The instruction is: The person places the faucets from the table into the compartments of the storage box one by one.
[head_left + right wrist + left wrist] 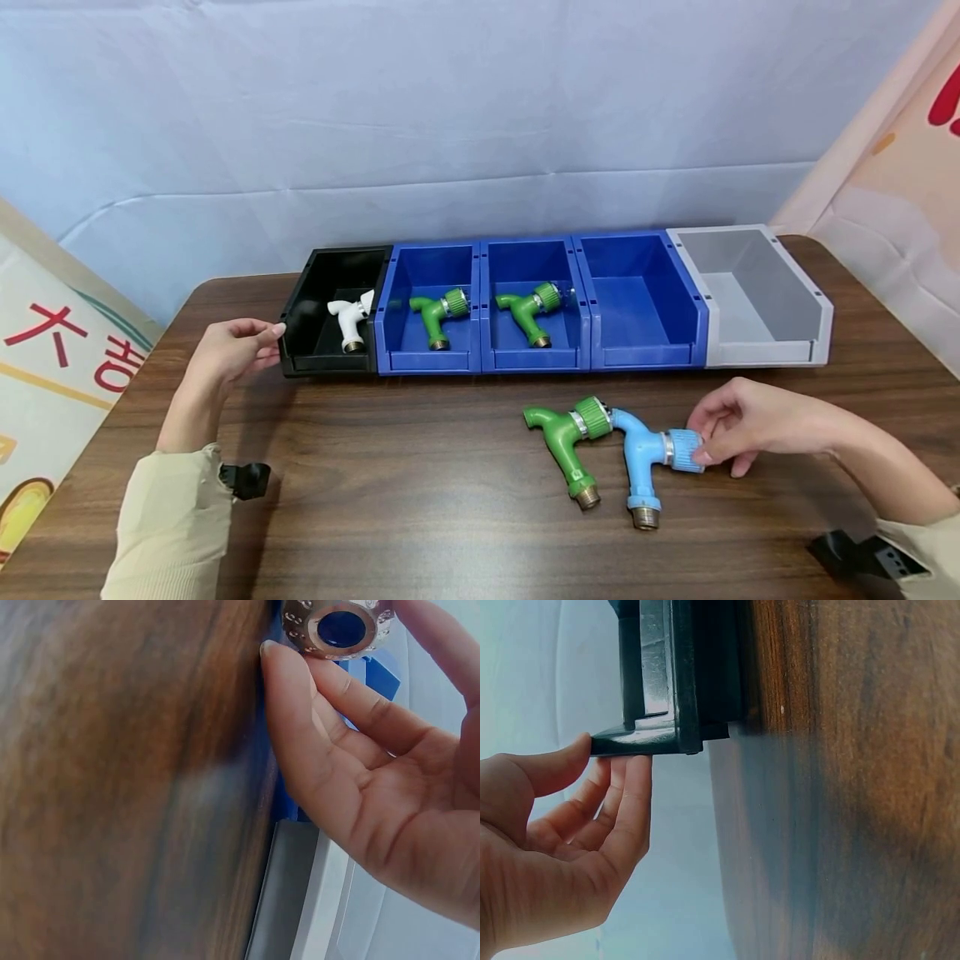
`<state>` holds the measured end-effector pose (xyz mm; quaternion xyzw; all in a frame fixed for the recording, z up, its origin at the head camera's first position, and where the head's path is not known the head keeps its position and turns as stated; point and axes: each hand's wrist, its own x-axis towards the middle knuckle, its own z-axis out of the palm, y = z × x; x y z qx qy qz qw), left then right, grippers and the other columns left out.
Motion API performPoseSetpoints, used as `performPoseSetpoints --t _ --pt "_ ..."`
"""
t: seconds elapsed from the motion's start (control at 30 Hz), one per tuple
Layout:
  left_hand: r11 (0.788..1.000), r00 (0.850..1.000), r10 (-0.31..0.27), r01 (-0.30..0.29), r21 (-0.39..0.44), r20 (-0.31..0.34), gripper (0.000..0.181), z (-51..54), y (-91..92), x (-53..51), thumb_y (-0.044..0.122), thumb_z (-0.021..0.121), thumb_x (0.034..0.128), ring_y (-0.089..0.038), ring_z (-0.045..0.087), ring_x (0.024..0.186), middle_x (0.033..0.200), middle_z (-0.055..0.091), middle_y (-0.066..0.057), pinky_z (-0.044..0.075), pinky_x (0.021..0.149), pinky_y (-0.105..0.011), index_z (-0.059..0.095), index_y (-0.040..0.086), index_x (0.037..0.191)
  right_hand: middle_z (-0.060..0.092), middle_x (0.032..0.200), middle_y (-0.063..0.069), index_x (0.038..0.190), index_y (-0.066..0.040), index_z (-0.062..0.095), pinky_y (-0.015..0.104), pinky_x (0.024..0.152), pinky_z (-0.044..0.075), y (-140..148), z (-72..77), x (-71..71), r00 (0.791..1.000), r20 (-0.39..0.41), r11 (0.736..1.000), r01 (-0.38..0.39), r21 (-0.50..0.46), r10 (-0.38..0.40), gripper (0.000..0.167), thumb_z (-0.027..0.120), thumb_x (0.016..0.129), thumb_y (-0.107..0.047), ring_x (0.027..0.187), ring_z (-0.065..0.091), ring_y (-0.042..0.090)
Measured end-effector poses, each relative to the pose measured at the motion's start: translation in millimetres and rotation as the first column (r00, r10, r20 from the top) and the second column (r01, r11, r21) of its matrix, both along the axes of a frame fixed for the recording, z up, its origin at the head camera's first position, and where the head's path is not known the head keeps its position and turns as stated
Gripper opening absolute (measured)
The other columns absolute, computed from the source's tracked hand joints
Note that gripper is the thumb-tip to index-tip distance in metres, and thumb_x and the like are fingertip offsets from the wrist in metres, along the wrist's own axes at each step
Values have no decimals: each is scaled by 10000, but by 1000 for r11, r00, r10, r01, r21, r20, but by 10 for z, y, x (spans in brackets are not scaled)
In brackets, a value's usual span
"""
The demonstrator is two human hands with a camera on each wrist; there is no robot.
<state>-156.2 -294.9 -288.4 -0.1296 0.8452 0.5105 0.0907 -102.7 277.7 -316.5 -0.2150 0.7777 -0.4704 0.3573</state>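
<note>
At the left end of the bin row, my left hand (236, 350) holds the front corner of a black bin (330, 364), thumb at the rim and fingertips against the outer side, as the left wrist view shows. My right hand (772, 423) pinches the ribbed knob of a light blue faucet (639, 462) on the table. In the right wrist view that knob's round end (341, 628) is between thumb and fingers. A green faucet (562, 442) lies just left of the blue one, its knob close to the blue spout. Inside the black bin rests a white faucet (348, 321).
Three blue bins stand beside the black one. The left blue bin (427, 362) and middle blue bin (534, 359) each hold a green faucet. The right blue bin (648, 357) and a grey bin (765, 353) follow. All stand on a brown wooden table (420, 475), before a pale cloth.
</note>
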Motion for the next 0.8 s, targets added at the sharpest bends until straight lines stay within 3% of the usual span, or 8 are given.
performPoseSetpoints --t 0.8 --pt "1000 1000 5 -5 0 -5 404 -4 -3 -6 271 534 933 -36 594 706 870 520 -29 527 770 -268 469 -63 1150 641 735 57 865 107 527 383 571 551 -32 -1 0 999 15 992 -45 -115 47 120 596 852 9 648 616 157"
